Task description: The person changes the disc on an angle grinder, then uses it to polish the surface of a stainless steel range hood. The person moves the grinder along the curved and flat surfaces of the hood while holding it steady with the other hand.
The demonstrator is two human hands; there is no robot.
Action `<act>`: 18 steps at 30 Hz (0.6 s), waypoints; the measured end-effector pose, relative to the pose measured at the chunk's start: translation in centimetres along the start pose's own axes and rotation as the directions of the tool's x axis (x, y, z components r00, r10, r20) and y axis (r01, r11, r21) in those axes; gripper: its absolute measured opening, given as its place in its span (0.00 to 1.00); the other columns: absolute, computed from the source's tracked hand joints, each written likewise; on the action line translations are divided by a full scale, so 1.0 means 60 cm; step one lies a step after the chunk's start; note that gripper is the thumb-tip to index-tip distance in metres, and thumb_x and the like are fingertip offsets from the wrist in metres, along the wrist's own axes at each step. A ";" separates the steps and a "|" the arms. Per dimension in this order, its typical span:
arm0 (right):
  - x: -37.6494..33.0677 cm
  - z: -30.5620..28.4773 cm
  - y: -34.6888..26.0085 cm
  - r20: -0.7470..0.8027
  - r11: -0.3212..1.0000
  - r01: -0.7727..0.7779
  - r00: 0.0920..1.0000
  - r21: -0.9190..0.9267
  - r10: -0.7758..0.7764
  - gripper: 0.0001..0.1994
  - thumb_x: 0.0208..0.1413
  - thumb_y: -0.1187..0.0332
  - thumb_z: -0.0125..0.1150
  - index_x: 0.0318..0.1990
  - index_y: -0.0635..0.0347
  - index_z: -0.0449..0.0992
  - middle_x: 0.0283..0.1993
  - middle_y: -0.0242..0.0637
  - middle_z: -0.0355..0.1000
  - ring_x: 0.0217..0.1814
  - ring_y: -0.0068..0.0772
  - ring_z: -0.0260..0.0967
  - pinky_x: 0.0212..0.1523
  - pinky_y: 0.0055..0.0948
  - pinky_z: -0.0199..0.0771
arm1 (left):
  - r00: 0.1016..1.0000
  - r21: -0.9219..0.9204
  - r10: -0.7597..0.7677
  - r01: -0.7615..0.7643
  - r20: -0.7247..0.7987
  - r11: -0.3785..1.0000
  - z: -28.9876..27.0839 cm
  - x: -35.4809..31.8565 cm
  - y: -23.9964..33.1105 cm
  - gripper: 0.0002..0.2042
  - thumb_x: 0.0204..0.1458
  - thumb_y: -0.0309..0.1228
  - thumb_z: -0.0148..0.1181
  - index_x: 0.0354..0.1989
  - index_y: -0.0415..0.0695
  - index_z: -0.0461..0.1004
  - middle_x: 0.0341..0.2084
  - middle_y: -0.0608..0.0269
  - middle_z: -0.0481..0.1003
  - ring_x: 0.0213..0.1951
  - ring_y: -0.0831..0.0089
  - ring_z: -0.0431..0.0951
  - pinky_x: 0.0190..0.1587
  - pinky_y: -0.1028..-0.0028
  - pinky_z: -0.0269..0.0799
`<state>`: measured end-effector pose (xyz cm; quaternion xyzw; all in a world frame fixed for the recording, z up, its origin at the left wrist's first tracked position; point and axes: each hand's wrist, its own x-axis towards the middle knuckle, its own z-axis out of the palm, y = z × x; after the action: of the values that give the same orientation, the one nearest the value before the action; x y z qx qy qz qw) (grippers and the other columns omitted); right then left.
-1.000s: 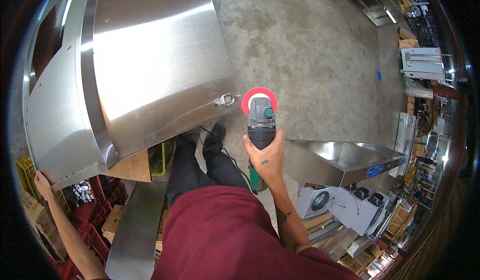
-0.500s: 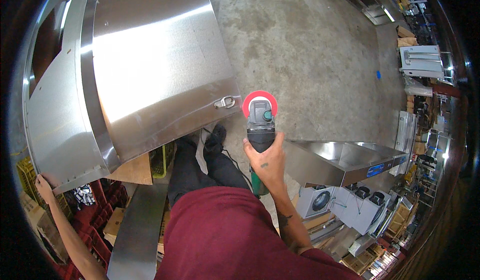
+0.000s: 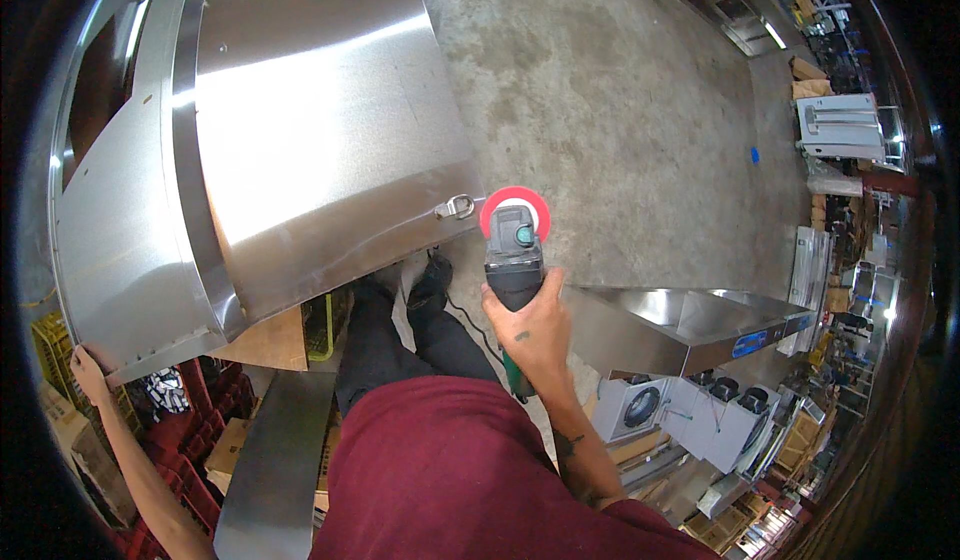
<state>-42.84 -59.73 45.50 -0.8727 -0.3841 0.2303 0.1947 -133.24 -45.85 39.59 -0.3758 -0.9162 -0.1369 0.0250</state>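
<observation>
My right hand (image 3: pixel 530 328) is closed around the body of an angle grinder (image 3: pixel 516 260) with a black and grey head and a green rear part. Its red disc (image 3: pixel 544 210) with a white middle is beside the near right corner of a large stainless steel panel (image 3: pixel 400 215). Whether disc and metal touch, I cannot tell. A small metal ring fitting (image 3: pixel 459 206) sits on the panel close to that corner. At the far left, my left hand (image 3: pixel 88 372) grips the outer edge of the adjoining steel side piece (image 3: pixel 125 270).
Behind my right forearm stands a stainless steel sink unit (image 3: pixel 640 335). Below it are white boxes with round openings (image 3: pixel 630 406). Red crates (image 3: pixel 185 480) and a long dark metal sheet (image 3: pixel 275 460) lie at lower left. A cord (image 3: pixel 470 322) hangs near my legs. Concrete floor (image 3: pixel 620 110) stretches ahead.
The grinder has shifted slightly left and down, closer to the panel's corner. The panel sits a little further right in the view. My left hand keeps its place on the edge.
</observation>
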 end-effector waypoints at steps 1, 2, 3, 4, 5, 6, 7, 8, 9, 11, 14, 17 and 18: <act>-0.002 -0.001 -0.002 0.002 1.000 -0.002 1.000 -0.007 0.002 0.32 0.56 0.53 0.82 0.51 0.64 0.65 0.37 0.58 0.83 0.40 0.66 0.85 0.41 0.55 0.81 | 1.000 0.003 -0.014 0.014 0.009 1.000 0.004 -0.005 0.006 0.39 0.74 0.62 0.48 0.76 0.37 0.69 0.69 0.41 0.76 0.67 0.42 0.76 0.69 0.49 0.69; -0.005 -0.003 -0.003 0.003 1.000 -0.005 1.000 -0.013 0.005 0.32 0.56 0.53 0.82 0.51 0.64 0.65 0.37 0.59 0.82 0.40 0.66 0.85 0.41 0.55 0.81 | 0.999 0.005 -0.028 0.028 0.018 1.000 0.009 -0.009 0.013 0.39 0.74 0.62 0.48 0.77 0.37 0.69 0.69 0.41 0.75 0.67 0.42 0.76 0.69 0.48 0.69; -0.007 -0.004 -0.005 0.003 1.000 -0.006 1.000 -0.021 0.007 0.32 0.56 0.53 0.82 0.51 0.64 0.65 0.37 0.59 0.82 0.40 0.67 0.85 0.41 0.55 0.81 | 0.999 0.012 -0.041 0.041 0.028 0.999 0.014 -0.013 0.021 0.40 0.74 0.62 0.48 0.77 0.37 0.68 0.70 0.41 0.75 0.67 0.42 0.75 0.69 0.48 0.69; -0.007 -0.005 -0.006 0.000 0.999 -0.035 0.999 -0.019 0.035 0.32 0.56 0.53 0.82 0.51 0.65 0.65 0.37 0.59 0.82 0.40 0.67 0.85 0.41 0.55 0.81 | 0.998 0.022 -0.054 0.053 0.035 0.998 0.018 -0.015 0.026 0.40 0.75 0.63 0.47 0.78 0.38 0.68 0.70 0.41 0.74 0.68 0.42 0.75 0.69 0.48 0.68; -0.005 -0.006 -0.004 -0.004 0.998 -0.063 0.998 -0.018 0.063 0.32 0.56 0.53 0.82 0.51 0.65 0.65 0.37 0.59 0.82 0.40 0.67 0.85 0.41 0.56 0.81 | 0.997 0.031 -0.067 0.066 0.044 0.997 0.024 -0.017 0.031 0.40 0.75 0.63 0.47 0.78 0.38 0.67 0.71 0.41 0.74 0.68 0.42 0.75 0.69 0.47 0.68; -0.001 -0.005 -0.001 0.002 0.996 -0.087 0.996 -0.007 0.087 0.32 0.56 0.53 0.82 0.51 0.65 0.65 0.37 0.59 0.82 0.40 0.67 0.84 0.41 0.56 0.81 | 0.998 0.016 -0.050 0.050 0.028 0.999 0.019 -0.009 0.022 0.40 0.74 0.63 0.46 0.78 0.38 0.67 0.71 0.41 0.73 0.68 0.42 0.75 0.69 0.47 0.68; 0.004 -0.003 0.005 0.005 0.998 -0.070 0.998 -0.002 0.070 0.32 0.56 0.53 0.82 0.51 0.65 0.65 0.37 0.59 0.82 0.40 0.67 0.85 0.41 0.56 0.81 | 0.999 0.008 -0.037 0.037 0.006 0.999 0.006 0.001 0.003 0.41 0.74 0.64 0.46 0.78 0.39 0.67 0.71 0.42 0.73 0.68 0.42 0.74 0.69 0.46 0.68; 0.007 -0.002 0.010 0.002 0.999 -0.054 0.999 -0.005 0.054 0.32 0.56 0.53 0.82 0.51 0.65 0.65 0.37 0.59 0.82 0.40 0.67 0.85 0.41 0.55 0.81 | 1.000 -0.004 -0.024 0.024 -0.007 1.000 0.003 0.005 -0.009 0.41 0.74 0.64 0.46 0.78 0.39 0.67 0.71 0.42 0.73 0.69 0.42 0.74 0.69 0.46 0.68; 0.006 -0.003 0.012 -0.013 0.999 -0.043 0.999 -0.013 0.043 0.32 0.56 0.53 0.82 0.51 0.65 0.65 0.37 0.59 0.82 0.40 0.67 0.85 0.41 0.55 0.81 | 1.000 -0.018 -0.021 0.021 -0.006 1.000 0.011 0.005 -0.008 0.40 0.74 0.64 0.46 0.77 0.39 0.69 0.70 0.43 0.74 0.68 0.42 0.75 0.70 0.47 0.68; 0.003 -0.005 0.009 -0.024 1.000 -0.029 0.999 -0.001 0.029 0.32 0.56 0.52 0.82 0.51 0.65 0.65 0.37 0.59 0.82 0.40 0.67 0.85 0.41 0.55 0.80 | 1.000 -0.045 -0.016 0.016 -0.005 0.999 0.026 0.005 -0.005 0.38 0.73 0.62 0.48 0.74 0.39 0.72 0.67 0.44 0.77 0.68 0.43 0.75 0.71 0.51 0.66; 0.003 -0.005 0.006 -0.016 1.000 -0.031 0.999 0.006 0.031 0.32 0.56 0.52 0.81 0.51 0.65 0.65 0.37 0.59 0.82 0.40 0.67 0.84 0.42 0.56 0.80 | 1.000 -0.028 0.016 -0.017 -0.016 0.999 0.017 0.018 -0.020 0.38 0.73 0.62 0.47 0.73 0.38 0.72 0.67 0.43 0.78 0.68 0.43 0.76 0.71 0.52 0.66; 0.002 -0.007 -0.003 -0.028 1.000 -0.003 1.000 0.003 0.004 0.32 0.57 0.52 0.81 0.51 0.64 0.65 0.37 0.59 0.82 0.39 0.67 0.84 0.42 0.56 0.80 | 1.000 0.006 -0.017 0.017 -0.025 1.000 0.029 0.006 -0.023 0.38 0.73 0.62 0.47 0.74 0.39 0.72 0.68 0.43 0.77 0.68 0.43 0.76 0.71 0.51 0.66; 0.001 -0.007 -0.004 -0.031 1.000 0.007 0.999 0.010 -0.007 0.32 0.57 0.52 0.81 0.51 0.64 0.65 0.37 0.59 0.82 0.39 0.66 0.84 0.43 0.56 0.80 | 1.000 0.001 -0.008 0.008 -0.022 1.000 0.027 0.010 -0.018 0.38 0.73 0.62 0.47 0.74 0.39 0.72 0.68 0.43 0.77 0.68 0.43 0.75 0.71 0.51 0.66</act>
<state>-42.69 -59.61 45.93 -0.8738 -0.3828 0.2180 0.2059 -134.33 -45.75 37.84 -0.3704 -0.9175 -0.1408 0.0348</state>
